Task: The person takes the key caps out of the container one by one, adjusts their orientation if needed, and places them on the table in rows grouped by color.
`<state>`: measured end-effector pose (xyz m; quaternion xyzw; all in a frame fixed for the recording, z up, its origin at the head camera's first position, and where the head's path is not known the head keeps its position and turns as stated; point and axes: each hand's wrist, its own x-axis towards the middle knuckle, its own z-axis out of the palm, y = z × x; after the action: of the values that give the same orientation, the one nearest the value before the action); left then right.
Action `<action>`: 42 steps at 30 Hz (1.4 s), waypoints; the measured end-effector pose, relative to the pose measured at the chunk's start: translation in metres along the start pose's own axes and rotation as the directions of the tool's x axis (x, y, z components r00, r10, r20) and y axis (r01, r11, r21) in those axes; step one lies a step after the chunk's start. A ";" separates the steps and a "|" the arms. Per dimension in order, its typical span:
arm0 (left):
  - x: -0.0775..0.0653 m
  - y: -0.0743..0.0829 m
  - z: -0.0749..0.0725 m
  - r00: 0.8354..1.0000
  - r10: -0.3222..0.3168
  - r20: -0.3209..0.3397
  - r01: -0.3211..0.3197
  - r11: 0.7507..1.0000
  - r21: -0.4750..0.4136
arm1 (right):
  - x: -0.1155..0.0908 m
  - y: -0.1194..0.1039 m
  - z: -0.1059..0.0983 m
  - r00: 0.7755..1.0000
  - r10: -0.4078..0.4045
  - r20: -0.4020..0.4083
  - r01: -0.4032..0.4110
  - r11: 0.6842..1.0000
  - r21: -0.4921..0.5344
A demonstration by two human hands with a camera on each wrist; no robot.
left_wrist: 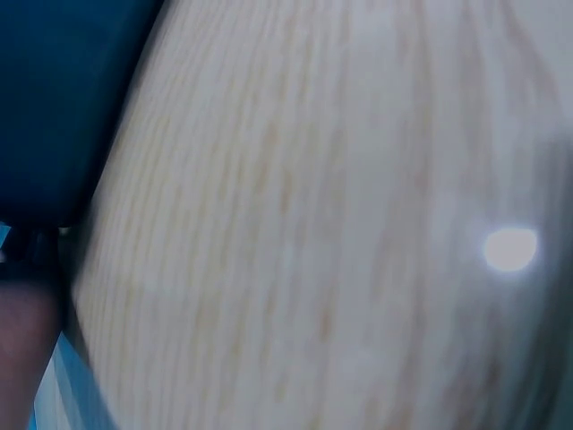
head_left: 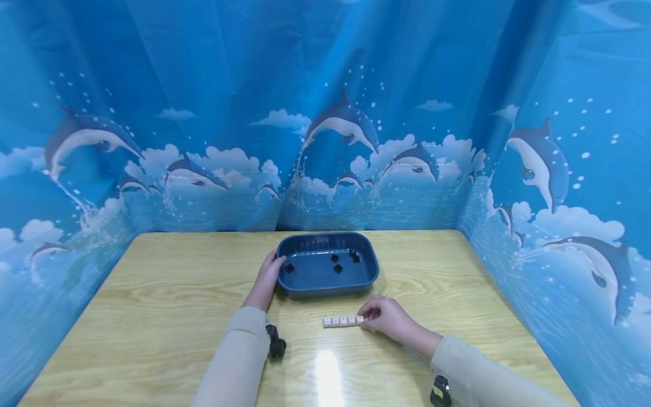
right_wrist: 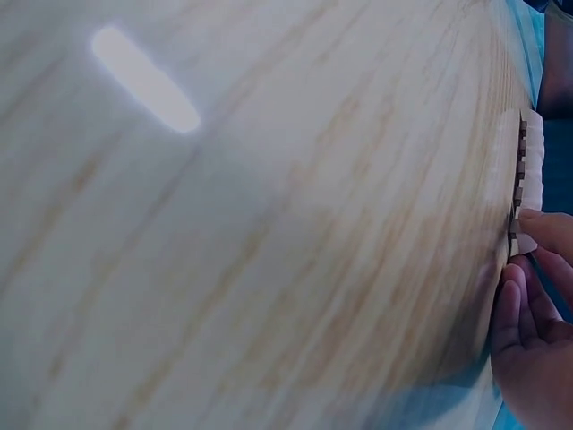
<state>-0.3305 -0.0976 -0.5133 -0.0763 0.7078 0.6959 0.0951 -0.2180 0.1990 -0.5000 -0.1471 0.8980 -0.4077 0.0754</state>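
Note:
A row of several small white keycaps (head_left: 335,321) lies on the table in front of a dark blue plastic tray (head_left: 329,293). My right hand (head_left: 389,319) pinches the keycap (head_left: 360,320) at the row's right end between thumb and fingertips; the right wrist view shows the hand (right_wrist: 537,331) at that end of the row. Thumb over the rim, my left hand (head_left: 268,275) holds the tray by its left side. Inside the tray lie several black keycaps (head_left: 338,268), most of them toward its right half. Only a dark tray side (left_wrist: 72,107) shows in the left wrist view.
The light wood table (head_left: 178,316) reaches back to a blue curtain (head_left: 244,85) printed with dolphins, which also hangs along both sides. A bright light reflection (head_left: 328,376) lies on the tabletop near the front.

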 end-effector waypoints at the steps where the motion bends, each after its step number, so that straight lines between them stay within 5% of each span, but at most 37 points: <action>1: 0.000 0.000 0.000 1.000 -0.002 -0.001 0.002 1.000 -0.001 | 0.000 0.000 0.000 1.000 0.001 -0.001 -0.001 1.000 0.001; 42: -0.002 0.002 -0.001 1.000 -0.011 0.016 0.011 1.000 -0.001 | 0.002 0.001 0.000 1.000 0.011 0.003 -0.011 1.000 0.006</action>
<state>-0.3291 -0.0983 -0.5112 -0.0745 0.7063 0.6962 0.1044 -0.2197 0.1989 -0.5011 -0.1425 0.8975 -0.4098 0.0793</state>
